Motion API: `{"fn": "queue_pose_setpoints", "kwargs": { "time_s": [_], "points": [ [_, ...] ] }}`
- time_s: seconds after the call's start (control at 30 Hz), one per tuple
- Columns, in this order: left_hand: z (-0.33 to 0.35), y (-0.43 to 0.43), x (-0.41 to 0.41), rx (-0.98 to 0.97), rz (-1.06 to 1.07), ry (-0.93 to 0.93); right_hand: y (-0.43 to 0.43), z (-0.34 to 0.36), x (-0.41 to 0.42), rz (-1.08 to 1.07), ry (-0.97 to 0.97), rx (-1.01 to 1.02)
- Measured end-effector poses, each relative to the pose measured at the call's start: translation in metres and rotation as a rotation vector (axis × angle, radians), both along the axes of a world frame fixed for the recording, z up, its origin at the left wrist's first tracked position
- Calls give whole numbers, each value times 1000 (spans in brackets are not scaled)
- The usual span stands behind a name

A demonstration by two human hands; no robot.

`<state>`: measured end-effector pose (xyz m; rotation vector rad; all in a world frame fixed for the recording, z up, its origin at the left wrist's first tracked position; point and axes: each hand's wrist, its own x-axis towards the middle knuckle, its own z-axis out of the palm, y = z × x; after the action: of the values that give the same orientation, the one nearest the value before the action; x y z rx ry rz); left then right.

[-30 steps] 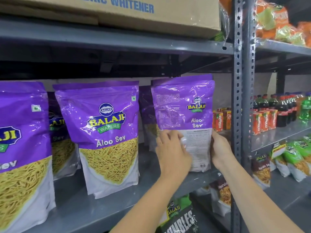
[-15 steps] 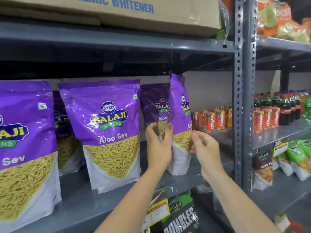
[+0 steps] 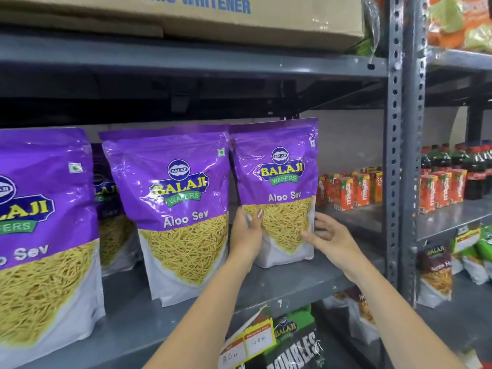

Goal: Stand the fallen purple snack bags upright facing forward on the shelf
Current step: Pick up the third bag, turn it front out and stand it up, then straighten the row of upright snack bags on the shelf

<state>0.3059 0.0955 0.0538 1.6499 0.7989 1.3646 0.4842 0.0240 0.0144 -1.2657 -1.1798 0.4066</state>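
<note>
A purple Aloo Sev bag (image 3: 279, 171) stands upright on the grey shelf (image 3: 287, 278), front label facing me. My left hand (image 3: 246, 235) grips its lower left edge, thumb across the front. My right hand (image 3: 330, 239) is at the bag's lower right edge, fingers spread and touching the front. To the left, a second purple bag (image 3: 175, 198) stands upright facing forward, and a third purple bag (image 3: 40, 222) fills the near left. More purple bags (image 3: 111, 209) stand behind them.
A grey perforated upright post (image 3: 402, 155) bounds the shelf on the right. Orange juice cartons (image 3: 354, 190) and dark bottles (image 3: 463, 166) sit on the far shelves. A cardboard box (image 3: 186, 14) rests on the shelf above. Price tags (image 3: 247, 342) and green snack bags hang below.
The bag in my hands turned from back-facing, through edge-on, to front-facing, and now stands on the shelf. My right hand has opened beside it.
</note>
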Motion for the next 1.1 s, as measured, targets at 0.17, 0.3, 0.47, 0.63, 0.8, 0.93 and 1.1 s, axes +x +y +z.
{"fn": "queue_pose_setpoints", "kwargs": {
  "time_s": [0.17, 0.3, 0.47, 0.63, 0.8, 0.93, 1.1],
  "points": [
    [-7, -2, 14, -7, 2, 34, -4, -2, 1, -18, 31, 102],
    [-7, -6, 30, -9, 2, 33, -3, -1, 11, -25, 80, 99],
    [-5, -10, 29, 2, -5, 80, 0, -5, 17, 25, 69, 38],
    [1, -51, -24, 447, 137, 199, -14, -6, -3, -254, -15, 171],
    [-17, -72, -112, 873, 612, -45, -14, 7, -86, -366, -511, 657],
    [-27, -48, -154, 560, 643, 166, 18, 27, -153, 106, -244, 230],
    [-32, -26, -164, 514, 488, 269, 44, 23, -158, 361, -128, 32]
  ]
}}
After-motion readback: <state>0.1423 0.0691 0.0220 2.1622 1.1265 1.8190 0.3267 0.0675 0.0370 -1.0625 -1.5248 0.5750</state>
